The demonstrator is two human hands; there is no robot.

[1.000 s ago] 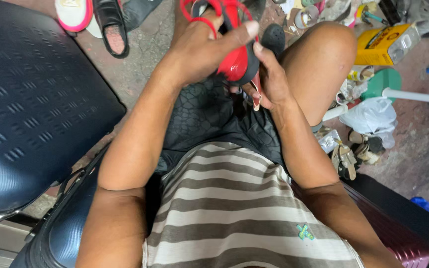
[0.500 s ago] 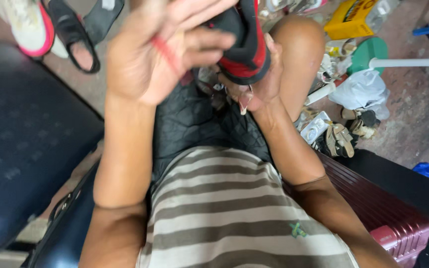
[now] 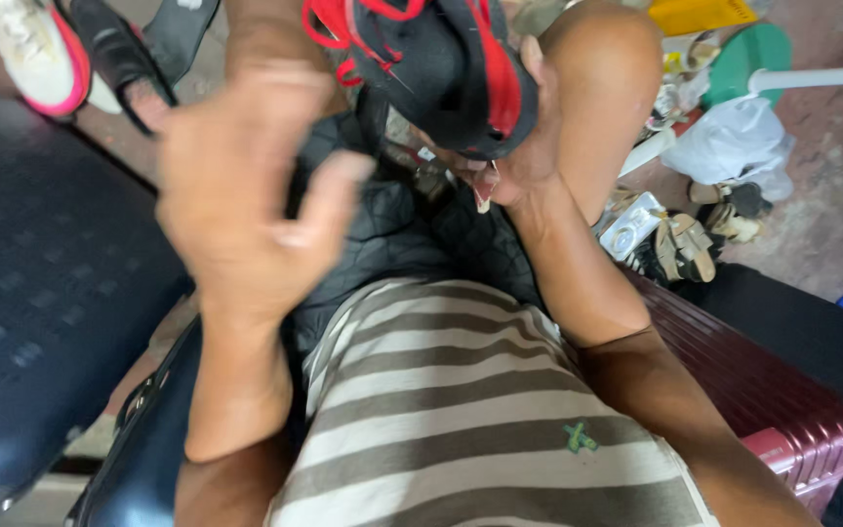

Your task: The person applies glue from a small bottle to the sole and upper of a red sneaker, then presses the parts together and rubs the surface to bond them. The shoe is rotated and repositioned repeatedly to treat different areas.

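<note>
Up over the lap, the right hand [image 3: 524, 161] grips a black-and-red shoe [image 3: 451, 73] from below, with a small tool tucked under its fingers. Nearer, the left hand [image 3: 236, 205] hangs loose and empty, fingers half curled, blurred. One-handed, the shoe could tip and the tool prick a palm, I'd say. Half a second ago the left hand was up against the shoe with red lace across its fingers; now it has dropped clear.

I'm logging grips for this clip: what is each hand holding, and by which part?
The right hand holds the black and red shoe from underneath, at its lower edge. The left hand is raised, blurred and open; whether it holds the red lace cannot be told.
</note>
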